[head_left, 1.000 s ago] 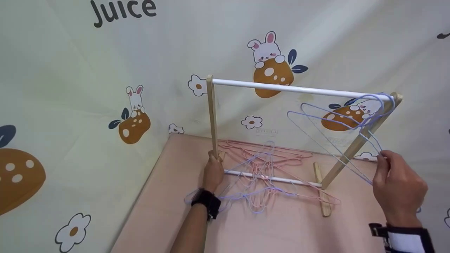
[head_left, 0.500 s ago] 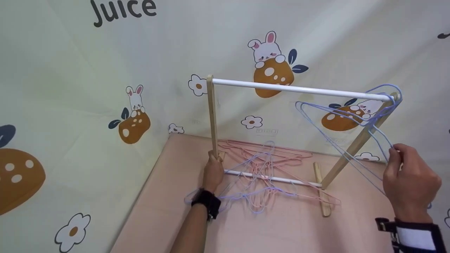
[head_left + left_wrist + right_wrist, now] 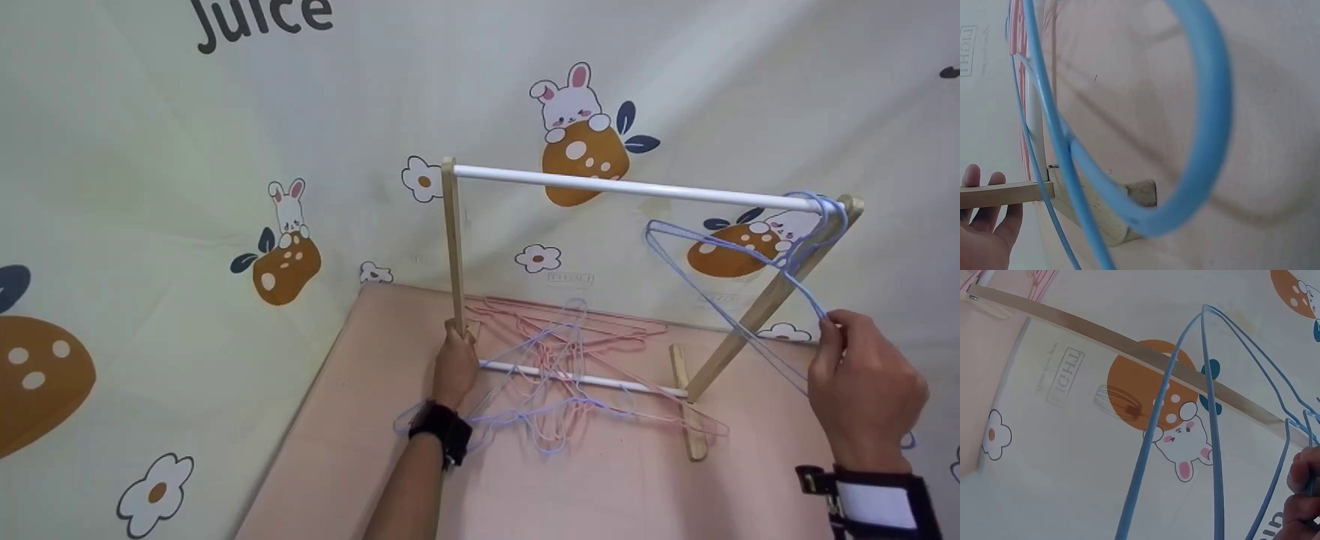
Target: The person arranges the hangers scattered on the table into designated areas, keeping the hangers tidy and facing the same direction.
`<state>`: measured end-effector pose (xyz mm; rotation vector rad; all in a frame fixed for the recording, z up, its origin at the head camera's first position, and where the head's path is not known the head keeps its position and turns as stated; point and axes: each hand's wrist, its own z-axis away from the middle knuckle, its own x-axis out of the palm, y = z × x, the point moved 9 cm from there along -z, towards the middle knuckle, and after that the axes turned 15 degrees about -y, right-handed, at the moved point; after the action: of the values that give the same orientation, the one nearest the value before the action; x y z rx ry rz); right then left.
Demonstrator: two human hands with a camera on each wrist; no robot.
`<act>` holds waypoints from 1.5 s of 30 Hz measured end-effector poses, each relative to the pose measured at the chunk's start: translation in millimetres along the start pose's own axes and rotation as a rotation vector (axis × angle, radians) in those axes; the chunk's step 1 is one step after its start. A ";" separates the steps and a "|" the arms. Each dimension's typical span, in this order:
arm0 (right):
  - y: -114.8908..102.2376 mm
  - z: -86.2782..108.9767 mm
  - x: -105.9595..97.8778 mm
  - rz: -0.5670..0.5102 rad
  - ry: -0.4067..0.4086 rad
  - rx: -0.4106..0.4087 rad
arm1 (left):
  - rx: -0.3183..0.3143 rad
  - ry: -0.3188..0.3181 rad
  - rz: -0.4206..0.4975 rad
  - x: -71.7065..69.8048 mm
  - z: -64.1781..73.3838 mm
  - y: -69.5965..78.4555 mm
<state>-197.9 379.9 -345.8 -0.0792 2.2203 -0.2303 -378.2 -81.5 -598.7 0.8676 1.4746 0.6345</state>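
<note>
My right hand (image 3: 870, 390) pinches the shoulder wires of two blue clothes hangers (image 3: 786, 262), bunched close together. Their hooks loop over the right end of the white top bar (image 3: 630, 186) of a small wooden drying rack. In the right wrist view, the same hangers (image 3: 1214, 416) spread out from my fingertips at the right edge. Low on the rack's left wooden post (image 3: 453, 247), my left hand (image 3: 454, 371) holds on. The left wrist view has fingers of the left hand (image 3: 985, 242) around that post (image 3: 1010, 194).
Several pink hangers (image 3: 641, 341) and blue hangers (image 3: 525, 415) lie tangled across the lower white bar (image 3: 652, 388). The right post (image 3: 772, 296) slants down to a wooden foot (image 3: 696, 442) on the pink surface (image 3: 525, 495). Behind hangs a printed cloth (image 3: 360, 97).
My right hand went right, then slightly back left. One hanger hook rose above the bar end and came down; the two hangers now lie closer together. My left hand stays put.
</note>
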 end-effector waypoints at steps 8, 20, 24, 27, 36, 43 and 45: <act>1.2 1.3 4.3 -0.004 -0.004 -0.010 | 0.000 -0.002 -0.004 0.0 0.1 0.5; 1.2 2.1 6.6 -0.004 0.013 0.023 | -0.003 -0.001 0.010 0.2 0.8 -1.5; 0.1 3.0 3.8 -0.013 0.039 0.007 | 0.016 0.009 -0.003 -0.7 3.1 1.7; 0.1 3.9 3.3 -0.008 0.043 0.008 | 0.006 0.004 0.003 -0.9 3.3 2.9; -0.3 3.5 3.5 -0.035 0.058 0.045 | -0.030 -0.018 0.014 -0.4 1.5 2.6; -14.4 4.2 -1.6 -0.051 0.119 -0.028 | -0.001 -0.001 -0.009 -1.4 2.1 4.2; -21.3 6.2 -1.4 -0.072 0.154 -0.054 | 0.000 -0.003 -0.007 -0.8 1.9 3.6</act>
<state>-192.6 358.3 -344.3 -0.1759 2.3793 -0.2225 -375.8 -80.4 -595.6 0.8629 1.4743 0.6279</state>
